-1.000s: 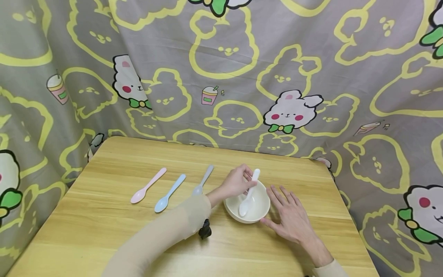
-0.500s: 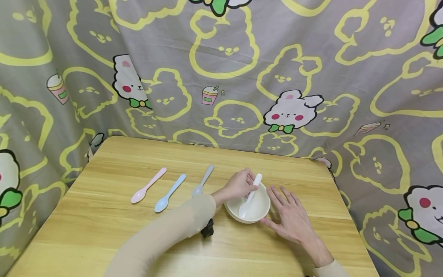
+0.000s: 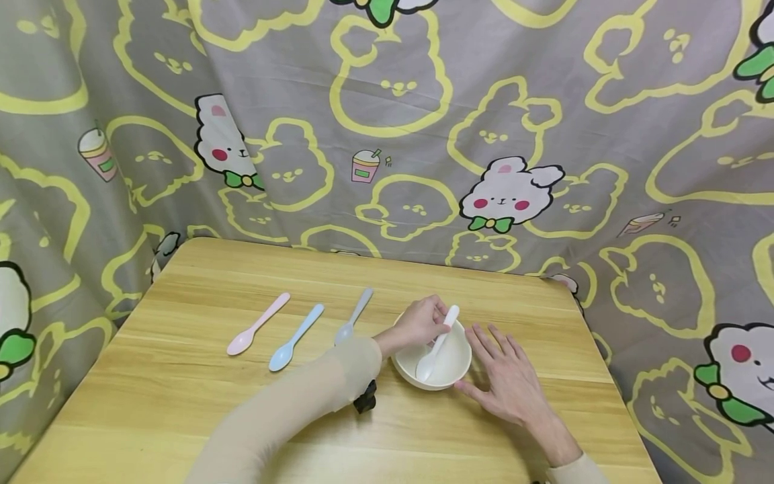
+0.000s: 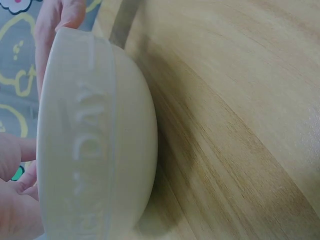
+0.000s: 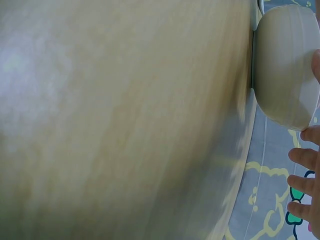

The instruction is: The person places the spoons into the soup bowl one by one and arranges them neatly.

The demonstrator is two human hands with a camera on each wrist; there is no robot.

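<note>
My left hand point(image 3: 418, 324) pinches the handle of a white spoon point(image 3: 437, 344) over a cream bowl point(image 3: 457, 376). The spoon slants, its scoop down inside the bowl and its handle end past the far rim. Spread along the bowl's right side, my right hand point(image 3: 506, 376) touches the rim with thumb and fingertips. Raised letters run round the bowl's outer wall point(image 4: 95, 135) in the left wrist view. The right wrist view shows the bowl's plain side point(image 5: 282, 65) and my fingers at its rim.
Left of the bowl, a pink spoon point(image 3: 259, 324), a blue spoon point(image 3: 296, 338) and a grey spoon point(image 3: 355, 316) lie side by side on the wooden table point(image 3: 151, 396). A patterned curtain point(image 3: 290, 87) hangs behind the table.
My left hand has moved slightly right and nearer with the white spoon, whose handle end has dropped lower. The right hand and the bowl stay nearly where they were.
</note>
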